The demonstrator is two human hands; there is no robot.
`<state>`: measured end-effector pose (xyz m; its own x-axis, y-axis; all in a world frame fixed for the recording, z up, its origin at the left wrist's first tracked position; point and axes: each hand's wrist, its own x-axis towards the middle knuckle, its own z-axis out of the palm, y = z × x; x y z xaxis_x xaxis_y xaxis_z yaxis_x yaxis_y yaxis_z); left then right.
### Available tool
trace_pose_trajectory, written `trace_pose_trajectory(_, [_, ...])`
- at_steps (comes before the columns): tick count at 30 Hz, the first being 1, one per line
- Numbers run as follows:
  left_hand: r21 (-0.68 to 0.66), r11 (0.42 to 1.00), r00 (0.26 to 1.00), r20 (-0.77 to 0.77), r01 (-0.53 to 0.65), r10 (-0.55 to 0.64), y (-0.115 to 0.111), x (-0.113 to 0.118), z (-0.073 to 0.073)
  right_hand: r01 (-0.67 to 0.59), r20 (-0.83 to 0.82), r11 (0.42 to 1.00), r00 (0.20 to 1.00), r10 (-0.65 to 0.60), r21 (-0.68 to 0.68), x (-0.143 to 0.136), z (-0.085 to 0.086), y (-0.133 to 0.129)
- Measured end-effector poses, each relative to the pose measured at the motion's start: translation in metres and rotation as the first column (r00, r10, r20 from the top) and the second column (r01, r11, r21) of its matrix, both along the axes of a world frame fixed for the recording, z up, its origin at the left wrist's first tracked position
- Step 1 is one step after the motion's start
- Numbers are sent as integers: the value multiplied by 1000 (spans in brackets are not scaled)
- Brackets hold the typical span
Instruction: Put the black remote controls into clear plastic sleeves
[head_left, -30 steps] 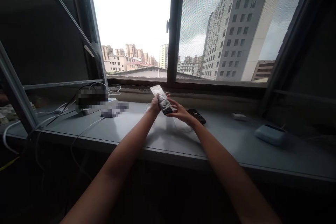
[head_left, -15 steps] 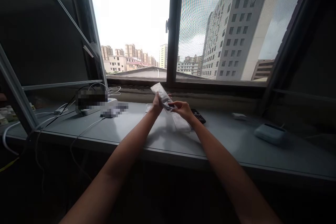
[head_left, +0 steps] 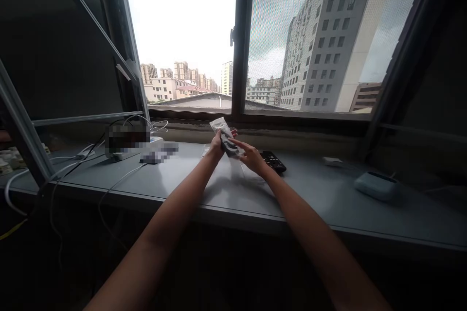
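My left hand (head_left: 218, 143) is closed around a clear plastic bag (head_left: 218, 125), its thumb on top and fingertips showing past the far side. Something dark and flat lies inside the bag; I cannot make out its kind. My right hand (head_left: 253, 158) is at the bag's lower right end, with the index finger reaching over the surface and the other fingers bent at the edge. The bag is tilted, held above the desk. Just behind my right hand lies a black device with rows of buttons (head_left: 274, 161). Another clear plastic piece (head_left: 251, 175) lies partly hidden under that hand.
The grey desk (head_left: 314, 194) runs below a window (head_left: 242, 39). At the right are a blue-grey box (head_left: 375, 185) and a small white item (head_left: 332, 161). A white power strip (head_left: 155, 143), blurred items and cables (head_left: 120, 180) lie at the left beside a metal frame (head_left: 25, 126).
My right hand has shifted slightly down and right along the bag, and its index finger is now straighter. More of the dark contents shows, and more of the buttoned device is uncovered.
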<state>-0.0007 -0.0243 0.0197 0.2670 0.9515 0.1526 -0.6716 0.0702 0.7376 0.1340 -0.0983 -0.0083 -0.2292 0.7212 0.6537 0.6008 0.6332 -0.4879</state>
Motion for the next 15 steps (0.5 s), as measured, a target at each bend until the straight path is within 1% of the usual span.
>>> trace_pose_trajectory(2, [-1, 1000, 1000, -20, 3, -3, 1, 1, -2, 45, 56, 999, 997, -46, 29, -1, 2, -3])
trace_pose_trajectory(4, [2, 1000, 998, -57, 26, -26, 4, 2, -5, 156, 78, 986, 984, -160, 55, 0, 4, -6])
trace_pose_trajectory(6, [15, 998, 993, -100, 64, -62, 7, 3, -9, 277, 80, 958, 956, -283, 69, 1, 6, -8])
trace_pose_trajectory(7, [20, 996, 989, -121, 83, -80, 8, 4, -11, 316, 76, 946, 944, -321, 70, 2, 7, -9])
trace_pose_trajectory(11, [-3, 993, 972, -204, 121, -119, 15, 6, -17, 361, 70, 928, 927, -368, 94, 2, 10, -10])
trace_pose_trajectory(13, [-36, 992, 959, -253, 121, -127, 20, 7, -22, 424, 119, 898, 892, -437, 121, -1, 11, -12])
trace_pose_trajectory(15, [-37, 990, 949, -280, 137, -142, 25, 7, -28, 487, 206, 862, 837, -506, 139, -5, 11, -15])
